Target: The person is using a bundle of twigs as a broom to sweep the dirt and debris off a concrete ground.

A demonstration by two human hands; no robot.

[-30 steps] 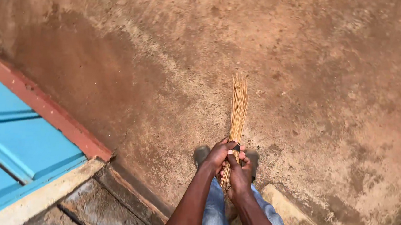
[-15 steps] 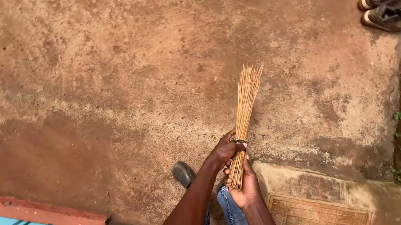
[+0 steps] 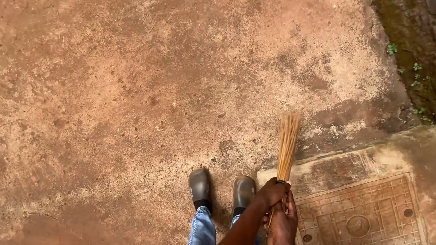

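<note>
A bundle of thin straw-coloured sticks, a hand broom (image 3: pixel 287 142), stands almost upright in front of me with its tips pointing away. My left hand (image 3: pixel 271 192) grips the bundle near its lower part, fingers wrapped round it. Just below, my right hand (image 3: pixel 283 225) is closed on the broom's bottom end. Both forearms come in from the bottom edge. My two grey shoes (image 3: pixel 221 188) and blue jeans legs (image 3: pixel 202 234) show beneath the hands on the reddish concrete ground.
A square patterned metal cover (image 3: pixel 362 219) set in a raised concrete slab lies right of my feet. A dark mossy drain channel with small green weeds (image 3: pixel 416 70) runs along the top right. Reddish stained concrete (image 3: pixel 128 90) spreads left.
The view has swung right: the blue door, red step and distant shoes are gone, and the patterned cover is fuller in view. Both hands have moved lower and right, still on the broom.
</note>
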